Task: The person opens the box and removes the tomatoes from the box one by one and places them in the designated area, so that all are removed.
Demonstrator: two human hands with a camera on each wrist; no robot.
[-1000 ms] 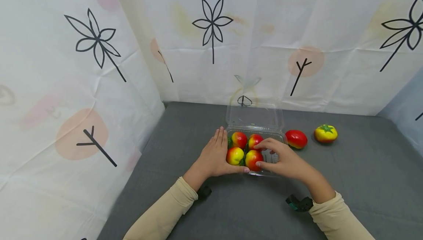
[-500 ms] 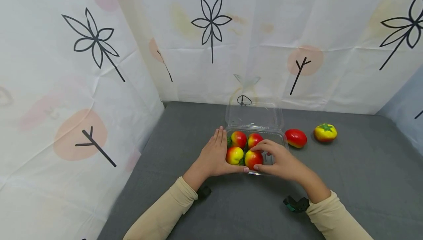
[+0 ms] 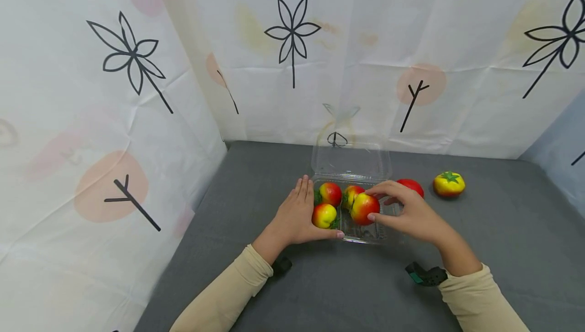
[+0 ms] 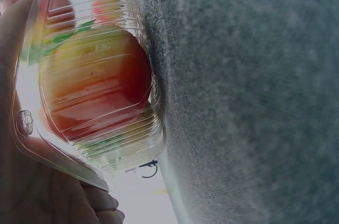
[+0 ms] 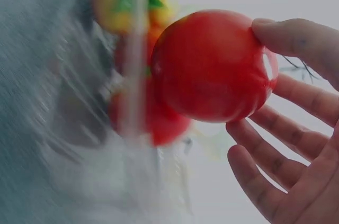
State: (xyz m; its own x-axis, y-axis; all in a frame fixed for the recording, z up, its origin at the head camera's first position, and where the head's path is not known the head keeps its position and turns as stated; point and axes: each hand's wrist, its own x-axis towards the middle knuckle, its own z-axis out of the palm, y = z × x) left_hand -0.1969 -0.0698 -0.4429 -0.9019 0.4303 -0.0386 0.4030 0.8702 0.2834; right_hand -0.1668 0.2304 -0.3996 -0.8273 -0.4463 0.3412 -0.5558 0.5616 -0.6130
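Note:
My right hand (image 3: 413,215) pinches a red-and-yellow tomato (image 3: 365,209) between thumb and fingers, over the right part of a clear plastic clamshell box (image 3: 365,235). The right wrist view shows this tomato (image 5: 212,65) from its smooth red side, with the thumb on top and the fingers below. Three more tomatoes stay in the box: back left (image 3: 330,193), front left (image 3: 324,216) and back middle, a tomato (image 3: 349,195) partly covered by the held one. My left hand (image 3: 292,215) rests against the box's left side, fingers straight, thumb along the front edge.
The box's lid (image 3: 352,162) stands open at the back. To the right of the box lie a red tomato (image 3: 413,187), partly behind the right hand, and a yellow one (image 3: 449,185) with a green star-shaped top. A printed cloth (image 3: 365,68) hangs behind the grey table (image 3: 502,230).
My right hand has taken hold of the front-middle tomato and moved it up and to the right from its spot in the box. My left hand has stayed in place.

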